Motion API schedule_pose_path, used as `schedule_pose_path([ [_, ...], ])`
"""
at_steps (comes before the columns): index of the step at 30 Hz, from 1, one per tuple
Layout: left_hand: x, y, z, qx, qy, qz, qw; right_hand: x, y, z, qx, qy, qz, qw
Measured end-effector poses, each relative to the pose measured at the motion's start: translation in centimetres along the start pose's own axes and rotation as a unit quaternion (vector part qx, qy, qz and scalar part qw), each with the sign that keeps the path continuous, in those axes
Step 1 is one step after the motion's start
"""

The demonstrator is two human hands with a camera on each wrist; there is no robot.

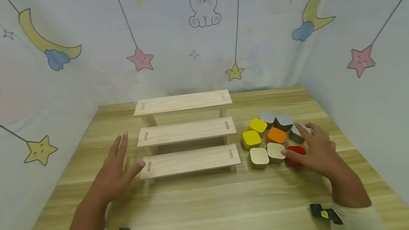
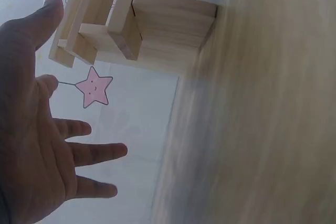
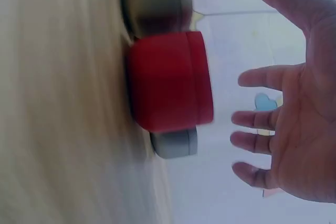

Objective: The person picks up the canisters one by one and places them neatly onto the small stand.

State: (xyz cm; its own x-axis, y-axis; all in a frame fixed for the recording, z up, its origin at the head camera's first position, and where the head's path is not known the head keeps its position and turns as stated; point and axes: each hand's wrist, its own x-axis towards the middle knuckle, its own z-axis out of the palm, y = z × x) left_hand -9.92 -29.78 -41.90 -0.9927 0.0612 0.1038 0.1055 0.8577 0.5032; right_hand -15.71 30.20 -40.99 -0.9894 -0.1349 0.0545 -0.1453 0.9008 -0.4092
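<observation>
My left hand (image 1: 113, 173) is spread beside the left end of a three-step wooden rack (image 1: 191, 160), its thumb overlapping the lowest step in the head view. Nothing is in that hand. Over the right side of a group of rounded tins, my right hand (image 1: 319, 152) hovers with fingers spread and holds nothing. Below it are a red tin (image 1: 294, 156) and a grey tin (image 1: 298, 135). Beside these stand an orange tin (image 1: 276, 136), two cream tins (image 1: 259, 157), two yellow tins (image 1: 251, 140) and two more grey tins (image 1: 283, 121).
The rack and tins stand on a wood-grain table (image 1: 204, 205). White cloth walls (image 1: 179, 20) printed with stars, moons and a rabbit enclose the back and sides. A black strap (image 1: 326, 214) lies by the right sleeve (image 1: 354, 217).
</observation>
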Motion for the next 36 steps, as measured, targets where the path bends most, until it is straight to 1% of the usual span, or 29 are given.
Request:
schedule_pose_path([
  [3, 0.3, -0.9, 0.2, -0.057, 0.006, 0.055, 0.9968, -0.2, 0.8, -0.5, 0.027, -0.012, -0.003, 0.9996],
  [6, 0.8, -1.8, 0.6, -0.108, 0.007, 0.114, 0.9876, -0.3, 1.6, -0.7, 0.049, -0.029, -0.012, 0.9983],
  [7, 1.0, -2.0, 0.7, -0.122, 0.003, 0.127, 0.9845, -0.3, 1.8, -0.9, 0.053, -0.035, -0.014, 0.9979],
  [9, 1.3, -2.3, 1.0, -0.147, -0.01, 0.139, 0.9792, -0.4, 2.2, -1.0, 0.062, -0.046, -0.016, 0.9969],
  [10, 1.4, -2.4, 1.1, -0.16, -0.017, 0.14, 0.9771, -0.5, 2.5, -1.0, 0.064, -0.05, -0.018, 0.9965],
  [12, 1.6, -2.6, 1.4, -0.174, -0.029, 0.134, 0.9751, -0.7, 2.8, -0.9, 0.071, -0.057, -0.021, 0.9956],
  [15, 1.7, -2.9, 1.6, -0.191, -0.037, 0.127, 0.9727, -0.7, 3.3, -0.9, 0.087, -0.066, -0.033, 0.9935],
  [17, 1.7, -3.1, 1.7, -0.202, -0.038, 0.133, 0.9696, -0.6, 3.7, -0.9, 0.104, -0.07, -0.047, 0.991],
  [19, 1.6, -3.1, 1.8, -0.218, -0.042, 0.138, 0.9652, -0.5, 4.1, -0.9, 0.125, -0.079, -0.055, 0.9875],
  [23, 1.5, -2.9, 2.0, -0.249, -0.047, 0.144, 0.9566, -0.4, 4.9, -0.7, 0.173, -0.102, -0.066, 0.9774],
  [26, 1.6, -2.8, 2.3, -0.255, -0.053, 0.141, 0.9552, -0.4, 5.4, -0.5, 0.198, -0.113, -0.079, 0.9705],
  [29, 1.8, -2.8, 2.5, -0.259, -0.063, 0.13, 0.955, -0.4, 5.9, -0.2, 0.216, -0.12, -0.095, 0.9644],
  [32, 1.7, -2.6, 2.4, -0.264, -0.077, 0.115, 0.9545, -0.3, 6.2, 0.1, 0.226, -0.129, -0.099, 0.9604],
  [35, 1.5, -2.6, 2.4, -0.278, -0.091, 0.116, 0.9491, -0.2, 6.1, 0.2, 0.217, -0.138, -0.1, 0.9613],
  [36, 1.5, -2.6, 2.5, -0.287, -0.095, 0.119, 0.9458, -0.2, 6.1, 0.2, 0.212, -0.14, -0.099, 0.9622],
])
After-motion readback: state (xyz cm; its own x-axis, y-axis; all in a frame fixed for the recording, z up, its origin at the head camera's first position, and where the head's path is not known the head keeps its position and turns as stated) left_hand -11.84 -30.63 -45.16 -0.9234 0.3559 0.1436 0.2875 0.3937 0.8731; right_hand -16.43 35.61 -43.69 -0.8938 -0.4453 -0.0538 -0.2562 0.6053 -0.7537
